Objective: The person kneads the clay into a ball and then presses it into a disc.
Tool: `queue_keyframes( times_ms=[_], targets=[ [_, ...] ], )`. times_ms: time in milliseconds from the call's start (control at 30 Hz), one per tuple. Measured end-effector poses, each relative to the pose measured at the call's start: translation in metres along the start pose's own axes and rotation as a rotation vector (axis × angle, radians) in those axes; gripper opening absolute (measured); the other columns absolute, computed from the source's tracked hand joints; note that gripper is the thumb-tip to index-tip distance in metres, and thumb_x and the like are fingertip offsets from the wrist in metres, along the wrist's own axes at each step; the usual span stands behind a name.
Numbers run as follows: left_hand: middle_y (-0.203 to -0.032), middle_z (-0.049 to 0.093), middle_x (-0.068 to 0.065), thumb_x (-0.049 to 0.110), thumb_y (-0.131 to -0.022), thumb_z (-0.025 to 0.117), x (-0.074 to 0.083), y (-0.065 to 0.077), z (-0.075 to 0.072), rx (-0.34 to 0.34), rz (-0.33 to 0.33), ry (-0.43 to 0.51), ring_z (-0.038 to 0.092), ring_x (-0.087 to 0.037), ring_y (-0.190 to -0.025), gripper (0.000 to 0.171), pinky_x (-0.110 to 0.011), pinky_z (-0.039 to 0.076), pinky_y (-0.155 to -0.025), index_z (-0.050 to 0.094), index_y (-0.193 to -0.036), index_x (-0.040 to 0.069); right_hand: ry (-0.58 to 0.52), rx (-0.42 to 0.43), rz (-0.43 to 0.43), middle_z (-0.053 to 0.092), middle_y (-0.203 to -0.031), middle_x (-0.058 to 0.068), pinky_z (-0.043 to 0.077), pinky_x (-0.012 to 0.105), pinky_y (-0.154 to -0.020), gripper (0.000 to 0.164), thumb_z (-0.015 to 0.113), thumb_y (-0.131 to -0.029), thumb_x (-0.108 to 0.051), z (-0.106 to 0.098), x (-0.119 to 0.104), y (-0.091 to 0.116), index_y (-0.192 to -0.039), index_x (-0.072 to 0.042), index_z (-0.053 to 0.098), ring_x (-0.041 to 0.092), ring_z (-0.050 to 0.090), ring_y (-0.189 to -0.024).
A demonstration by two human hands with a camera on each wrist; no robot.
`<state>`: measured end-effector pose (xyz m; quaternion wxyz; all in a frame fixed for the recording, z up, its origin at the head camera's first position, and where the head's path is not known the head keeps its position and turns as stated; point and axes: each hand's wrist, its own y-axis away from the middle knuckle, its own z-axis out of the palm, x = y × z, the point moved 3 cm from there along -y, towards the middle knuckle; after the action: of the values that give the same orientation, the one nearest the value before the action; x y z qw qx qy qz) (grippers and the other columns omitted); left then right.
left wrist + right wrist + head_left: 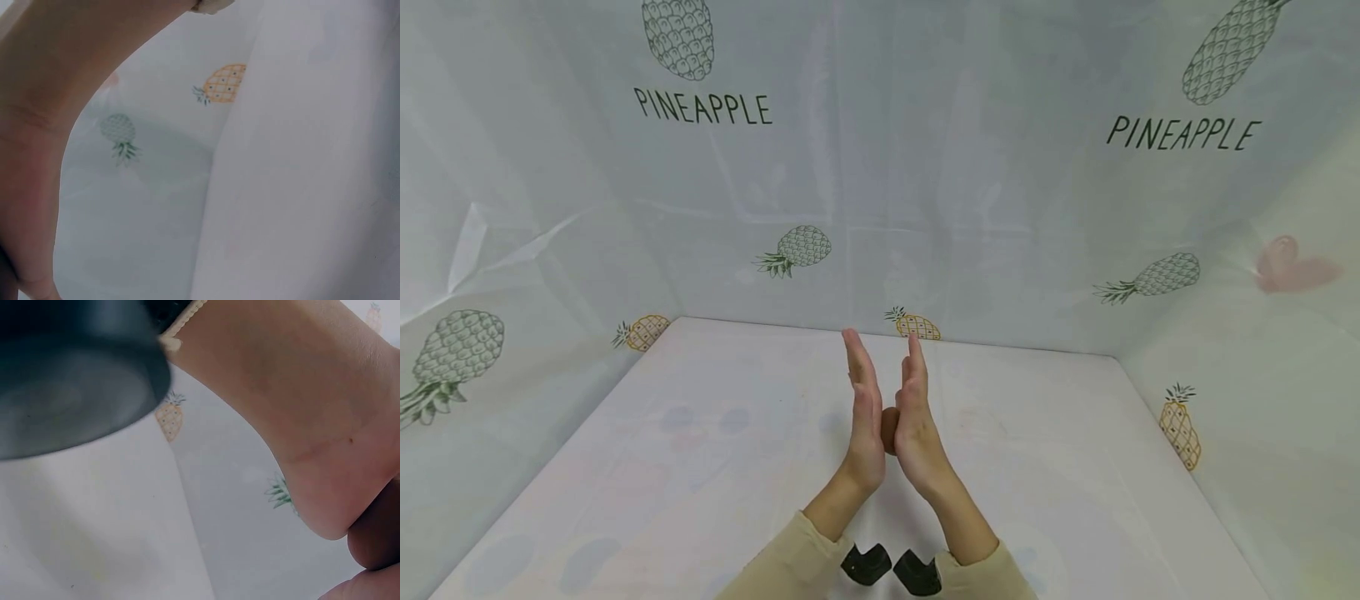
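Note:
Both hands are raised over the table, palms facing each other and fingers straight, pointing forward. Between the palms sits a rounded brown lump (890, 431), pressed from the left by the left hand (863, 417) and from the right by the right hand (919, 429). Only a smooth end of the brown lump (373, 544) shows in the right wrist view, close under the heel of the right hand (331, 487). In the left wrist view the left hand (28, 206) runs down the left side. Most of the lump is hidden by the palms, and I cannot tell its material.
A white table (700, 492) with faint printed spots lies beneath the hands. Pale sheeting (925, 167) printed with pineapples hangs behind it and on both sides. Black wrist devices (867, 565) sit at the cream sleeves (797, 554).

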<state>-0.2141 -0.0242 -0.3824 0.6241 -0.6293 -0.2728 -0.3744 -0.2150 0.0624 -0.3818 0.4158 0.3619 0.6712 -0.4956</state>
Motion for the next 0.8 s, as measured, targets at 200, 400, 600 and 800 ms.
queue_keyframes(
  times_ms=[200,400,600,800],
  targets=[
    [-0.171,-0.032,0.014,0.068,-0.107,0.002,-0.001,-0.001,-0.001,0.024,-0.023,0.013,-0.034,-0.014,-0.157,0.076,-0.061,-0.028,-0.12,-0.025,-0.166,0.028,-0.005,0.019,0.003,-0.005,-0.178,-0.01,0.017,0.06,-0.129,0.055,0.011,-0.114,-0.057,0.002,0.001,0.0,-0.167,-0.051,-0.004,0.018,0.001,-0.164],
    [-0.171,-0.031,0.018,0.072,-0.105,0.003,-0.004,-0.002,-0.002,0.008,-0.068,0.039,-0.033,-0.01,-0.157,0.077,-0.061,-0.027,-0.12,-0.023,-0.166,0.033,-0.012,0.022,-0.012,-0.006,-0.178,-0.011,0.018,0.062,-0.128,0.057,0.011,-0.114,-0.057,0.003,0.003,-0.001,-0.168,-0.047,-0.003,0.019,0.001,-0.165],
    [-0.171,-0.029,0.02,0.075,-0.103,0.002,-0.01,-0.002,-0.002,-0.013,-0.113,0.014,-0.032,-0.012,-0.158,0.077,-0.066,-0.024,-0.12,-0.022,-0.166,0.037,0.012,0.028,0.009,-0.004,-0.176,-0.015,0.023,0.064,-0.126,0.058,0.006,-0.113,-0.058,0.002,0.004,-0.001,-0.169,-0.045,-0.003,0.026,0.017,-0.162],
    [-0.171,-0.029,0.02,0.073,-0.104,-0.001,-0.018,-0.002,-0.004,-0.011,-0.133,-0.019,-0.032,-0.012,-0.157,0.075,-0.065,-0.023,-0.121,-0.022,-0.166,0.036,0.076,0.023,0.07,-0.002,-0.176,-0.014,0.047,0.044,-0.097,0.057,-0.003,-0.111,-0.059,0.003,0.004,0.002,-0.167,-0.051,-0.005,0.024,0.056,-0.092]
  ],
)
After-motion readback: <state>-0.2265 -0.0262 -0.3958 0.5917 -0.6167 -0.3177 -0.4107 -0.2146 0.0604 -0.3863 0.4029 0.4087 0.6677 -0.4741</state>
